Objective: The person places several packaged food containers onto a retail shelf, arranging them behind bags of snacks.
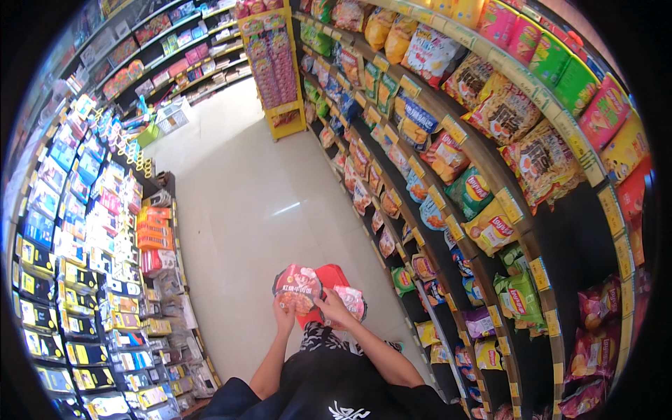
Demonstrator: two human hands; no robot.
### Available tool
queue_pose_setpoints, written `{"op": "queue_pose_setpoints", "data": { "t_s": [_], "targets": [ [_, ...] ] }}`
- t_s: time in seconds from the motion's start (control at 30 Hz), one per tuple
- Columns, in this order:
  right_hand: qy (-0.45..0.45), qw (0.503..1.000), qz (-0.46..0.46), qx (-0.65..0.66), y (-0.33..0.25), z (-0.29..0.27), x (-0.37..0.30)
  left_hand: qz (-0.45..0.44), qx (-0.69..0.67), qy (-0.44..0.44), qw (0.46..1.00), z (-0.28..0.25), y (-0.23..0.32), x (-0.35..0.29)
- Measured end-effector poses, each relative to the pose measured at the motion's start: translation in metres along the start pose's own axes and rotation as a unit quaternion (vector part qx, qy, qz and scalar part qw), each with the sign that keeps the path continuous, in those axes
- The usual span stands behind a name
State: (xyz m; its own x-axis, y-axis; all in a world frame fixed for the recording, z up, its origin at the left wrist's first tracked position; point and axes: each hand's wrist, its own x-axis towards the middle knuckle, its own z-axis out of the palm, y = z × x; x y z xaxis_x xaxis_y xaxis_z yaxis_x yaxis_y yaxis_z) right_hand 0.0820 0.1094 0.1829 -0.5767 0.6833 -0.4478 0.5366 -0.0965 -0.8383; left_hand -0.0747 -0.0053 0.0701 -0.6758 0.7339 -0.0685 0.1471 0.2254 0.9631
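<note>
Head view: left hand (283,316) grips upright red snack packet (297,287); right hand (334,306) clasps pink packet (352,301).

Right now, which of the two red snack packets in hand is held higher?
The larger red packet in the left hand: it sits higher and further left. The smaller pinkish packet sits lower by the right hand, over the red basket.

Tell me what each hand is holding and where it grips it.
The left hand holds a round red snack packet by its lower edge. The right hand grips a smaller pink-and-white packet at its left side, above a red basket.
</note>
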Motion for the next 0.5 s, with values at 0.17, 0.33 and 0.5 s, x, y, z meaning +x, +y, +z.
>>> {"op": "queue_pose_setpoints", "data": {
  "t_s": [0.17,0.33,0.5],
  "targets": [
    [0.034,0.914,-0.328,0.234,-0.187,-0.096,-0.142,0.105,0.225,0.026,0.968,0.01,0.013,0.001],
    [0.252,0.662,-0.576,0.408,-0.288,-0.105,-0.272,0.185,0.323,-0.05,0.927,0.037,0.029,0.014],
    [0.106,0.617,-0.684,0.375,-0.287,-0.128,-0.28,0.199,0.384,-0.083,0.898,0.054,0.022,0.01]
  ]
}}
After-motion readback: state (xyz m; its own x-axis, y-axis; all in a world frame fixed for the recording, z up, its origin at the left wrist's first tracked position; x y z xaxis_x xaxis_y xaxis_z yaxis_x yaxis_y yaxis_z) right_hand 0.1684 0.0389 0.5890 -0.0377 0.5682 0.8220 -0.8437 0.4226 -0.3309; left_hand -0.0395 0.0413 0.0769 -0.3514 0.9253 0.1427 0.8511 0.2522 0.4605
